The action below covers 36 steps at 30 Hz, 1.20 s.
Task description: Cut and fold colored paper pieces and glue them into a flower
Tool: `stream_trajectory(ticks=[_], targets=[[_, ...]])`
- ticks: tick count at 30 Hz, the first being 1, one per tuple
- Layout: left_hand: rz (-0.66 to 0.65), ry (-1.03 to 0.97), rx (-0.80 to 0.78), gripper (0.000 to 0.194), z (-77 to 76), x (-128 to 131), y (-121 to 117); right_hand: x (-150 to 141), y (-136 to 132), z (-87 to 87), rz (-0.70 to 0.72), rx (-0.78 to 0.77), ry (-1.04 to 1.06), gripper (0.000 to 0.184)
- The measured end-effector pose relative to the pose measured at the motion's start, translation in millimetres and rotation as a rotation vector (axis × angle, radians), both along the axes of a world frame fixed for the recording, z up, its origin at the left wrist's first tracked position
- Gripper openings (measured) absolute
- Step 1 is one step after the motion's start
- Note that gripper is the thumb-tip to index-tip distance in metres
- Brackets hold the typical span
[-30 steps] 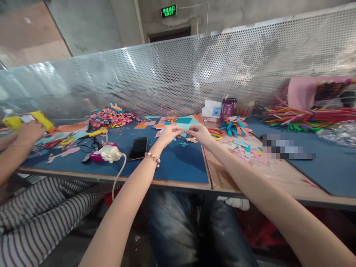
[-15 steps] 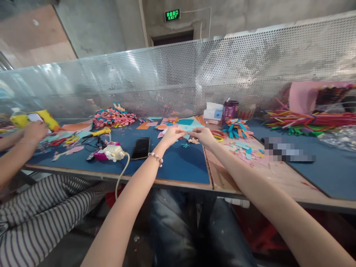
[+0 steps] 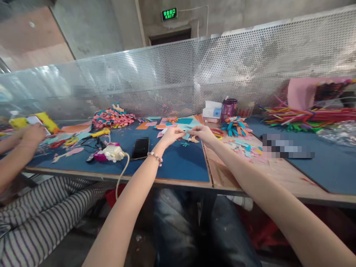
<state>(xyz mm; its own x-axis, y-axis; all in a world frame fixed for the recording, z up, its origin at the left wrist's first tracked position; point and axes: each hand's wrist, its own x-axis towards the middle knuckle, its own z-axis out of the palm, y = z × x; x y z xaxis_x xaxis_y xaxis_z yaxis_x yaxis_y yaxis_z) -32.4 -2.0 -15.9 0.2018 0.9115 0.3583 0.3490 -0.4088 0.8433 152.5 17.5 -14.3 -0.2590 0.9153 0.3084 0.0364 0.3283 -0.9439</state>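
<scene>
My left hand (image 3: 171, 136), with a beaded bracelet (image 3: 155, 158) at the wrist, is pinched over the blue table mat. My right hand (image 3: 204, 134) is pinched facing it, the fingertips a small gap apart. A small light blue paper piece (image 3: 187, 132) shows between the fingertips; its exact shape is too small to tell. Just below lies a teal star-shaped paper cutout (image 3: 184, 144), with a peach paper cutout (image 3: 193, 139) close to the right fingers. Teal paper sheets (image 3: 185, 121) lie behind the hands.
A phone (image 3: 140, 148) and a power strip (image 3: 112, 152) with its cord lie left. Paper scraps (image 3: 247, 148) and a paper-strip bundle (image 3: 236, 127) are right, near a tissue box (image 3: 212, 110) and purple cup (image 3: 229, 109). Another person's hand (image 3: 35, 132) is far left.
My fingertips have drawn slightly apart, and the light blue piece shows more between them. The whole view has shifted a little.
</scene>
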Motion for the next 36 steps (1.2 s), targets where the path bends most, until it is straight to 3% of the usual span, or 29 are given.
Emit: stream_trajectory(ticks=[9, 15, 19, 22, 33, 36], targets=[[0.0, 0.019, 0.004, 0.022, 1.0, -1.1, -1.7, 2.6, -5.2, 2.1, 0.076, -0.043, 0.023, 0.039], [-0.016, -0.055, 0.017, 0.026, 1.7, 0.0, 1.6, 1.0, 0.3, 0.2, -0.049, 0.111, -0.049, 0.04], [-0.001, -0.08, 0.074, 0.026, 2.3, -0.6, 1.7, -1.0, -1.5, -2.5, 0.046, 0.082, -0.192, 0.04], [-0.001, -0.064, 0.09, 0.026, 3.3, -0.7, 0.5, -1.5, -3.4, -3.4, 0.072, 0.175, -0.273, 0.043], [-0.016, -0.116, 0.054, 0.024, 2.9, 0.0, 2.6, 0.2, -3.8, -2.8, 0.097, 0.308, -0.378, 0.044], [-0.018, -0.146, 0.041, 0.025, 3.8, 0.0, 1.7, -0.7, -3.4, -3.4, 0.139, 0.264, -0.326, 0.041]])
